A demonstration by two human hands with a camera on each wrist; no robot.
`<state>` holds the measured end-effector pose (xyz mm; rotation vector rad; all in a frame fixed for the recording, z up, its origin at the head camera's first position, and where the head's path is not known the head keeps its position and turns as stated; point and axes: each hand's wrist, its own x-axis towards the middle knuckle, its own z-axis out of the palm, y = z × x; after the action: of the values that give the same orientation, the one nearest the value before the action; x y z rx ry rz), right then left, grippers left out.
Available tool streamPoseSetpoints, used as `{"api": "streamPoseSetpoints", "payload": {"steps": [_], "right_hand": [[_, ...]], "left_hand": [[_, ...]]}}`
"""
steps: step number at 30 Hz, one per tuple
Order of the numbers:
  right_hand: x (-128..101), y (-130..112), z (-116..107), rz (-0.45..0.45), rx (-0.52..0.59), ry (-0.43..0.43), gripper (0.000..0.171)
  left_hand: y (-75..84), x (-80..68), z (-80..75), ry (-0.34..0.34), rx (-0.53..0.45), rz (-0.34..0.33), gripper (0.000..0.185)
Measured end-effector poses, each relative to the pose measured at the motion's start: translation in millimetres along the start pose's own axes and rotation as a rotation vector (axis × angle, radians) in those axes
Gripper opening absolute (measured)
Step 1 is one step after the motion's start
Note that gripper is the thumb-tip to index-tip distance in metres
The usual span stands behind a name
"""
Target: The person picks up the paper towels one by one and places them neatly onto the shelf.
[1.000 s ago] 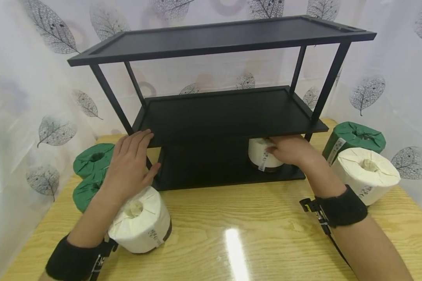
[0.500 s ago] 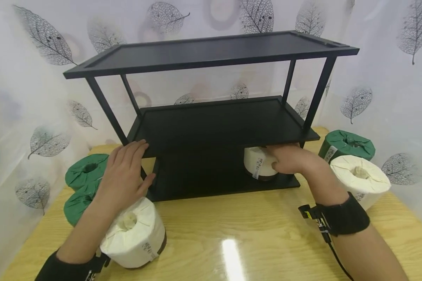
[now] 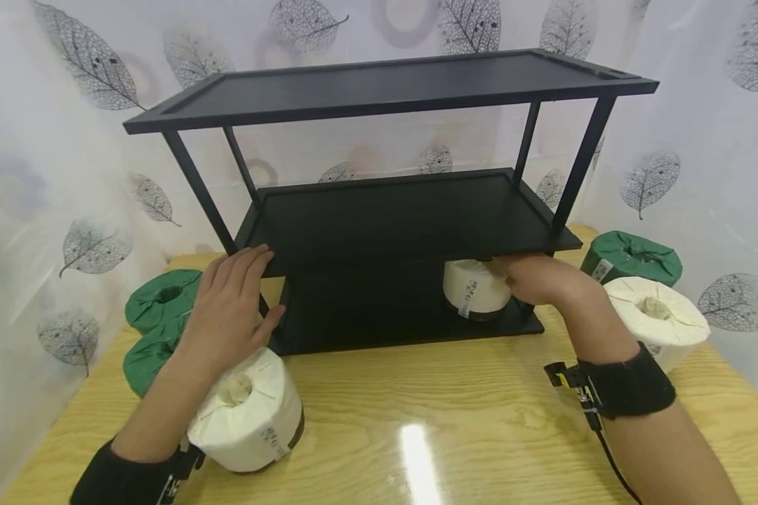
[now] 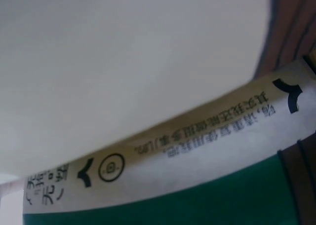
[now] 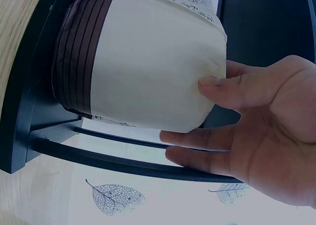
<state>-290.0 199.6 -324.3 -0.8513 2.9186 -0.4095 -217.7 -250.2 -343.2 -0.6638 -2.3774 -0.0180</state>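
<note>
A cream wrapped toilet paper roll (image 3: 474,287) with a brown lower band stands on the bottom shelf (image 3: 366,322) of a black rack, near its right end. My right hand (image 3: 533,277) reaches under the middle shelf (image 3: 379,217) to it. In the right wrist view, the thumb of that right hand (image 5: 271,111) lies on the toilet paper roll (image 5: 153,62) near its upper edge. Two fingers extend past the side, and the others are partly hidden behind it. My left hand (image 3: 227,308) rests with straight fingers on the middle shelf's front left corner.
Beside my left forearm stand another cream roll (image 3: 246,414) and two green rolls (image 3: 163,298). To the right of the rack are a green roll (image 3: 632,256) and a cream roll (image 3: 657,315). The rack's top shelf (image 3: 391,88) overhangs the middle one.
The right thumb has slid right from the front of the roll to its side. The roll stays in place on the bottom shelf. The left hand keeps its spot; the head view has shifted slightly.
</note>
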Motion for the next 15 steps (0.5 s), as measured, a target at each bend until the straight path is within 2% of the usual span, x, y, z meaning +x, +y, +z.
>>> {"api": "streamPoseSetpoints", "payload": {"steps": [8, 15], "right_hand": [[1.5, -3.1, -3.5, 0.006, 0.034, -0.001, 0.057], [-3.6, -4.1, 3.3, -0.011, -0.003, -0.015, 0.056]], "left_hand": [[-2.0, 0.6, -1.6, 0.010, 0.010, -0.001, 0.079], [1.1, -6.2, -1.0, -0.013, 0.016, 0.000, 0.078]]}}
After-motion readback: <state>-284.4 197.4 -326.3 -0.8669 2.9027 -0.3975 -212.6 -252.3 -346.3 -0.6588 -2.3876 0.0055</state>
